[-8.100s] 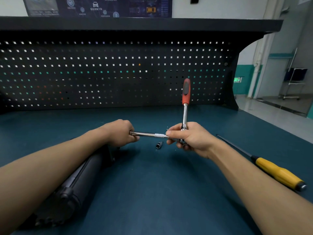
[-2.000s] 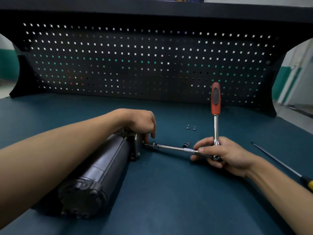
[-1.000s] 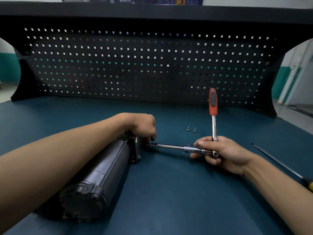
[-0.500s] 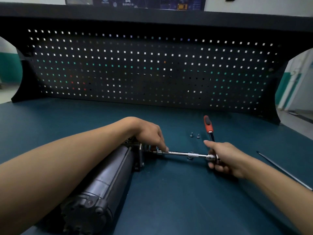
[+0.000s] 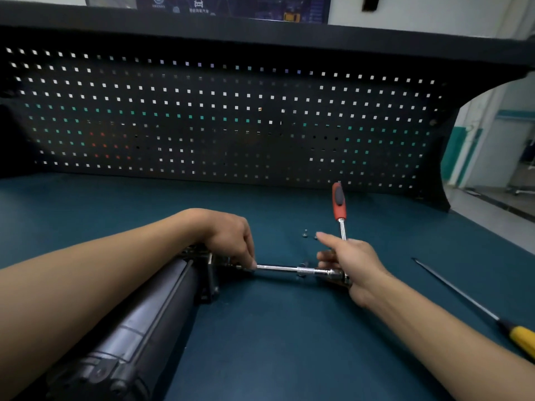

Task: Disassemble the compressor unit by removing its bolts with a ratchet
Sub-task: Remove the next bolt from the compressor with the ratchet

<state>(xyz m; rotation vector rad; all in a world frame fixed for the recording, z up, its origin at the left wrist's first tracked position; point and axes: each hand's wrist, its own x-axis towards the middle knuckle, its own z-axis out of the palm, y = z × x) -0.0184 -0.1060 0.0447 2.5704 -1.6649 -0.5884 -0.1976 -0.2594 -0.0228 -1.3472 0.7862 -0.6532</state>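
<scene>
Compressor (image 5: 150, 319), a black cyl., lay on its side on the teal desk (image 5: 289, 357). Its near end was at the bottom-left corner and its body ran diag. up to mid-frame, where its far end plate faced right. The L forearm lay over the top of it.

Far right, well apart from the rest, a screwdriver (image 5: 515, 334) w/ a yellow handle lay flat, its thin shaft pointing away and left.

L hand (image 5: 228, 238) sat at the compressor's far end w/ fingers curled down. Its fingertips pinched the bar (image 5: 275, 268) right where it met the end plate; the bolt itself was hidden under them. The bar, a chrome extension w/ a knurled band, ran approx. level btwn the two hands, just above the desk.

R hand (image 5: 353, 261) gripped the ratchet (image 5: 338, 204) at its head, where the bar's right end joined. The lower fingers were wrapped round it and the index finger was stretched out straight, pointing left and away. The chrome shank rose out of the fist and the red-and-grey handle stood nearly upright, tilted a bit left.

Just beyond the hands, 2 small bolts (image 5: 305, 235) lay loose on the desk, close together and left of the shank.

At the back stood a black pegboard (image 5: 231, 125) w/ light showing thru its square holes, a dark shelf (image 5: 260, 33) across its top, and a blue poster (image 5: 231, 7) on the wall above.
</scene>
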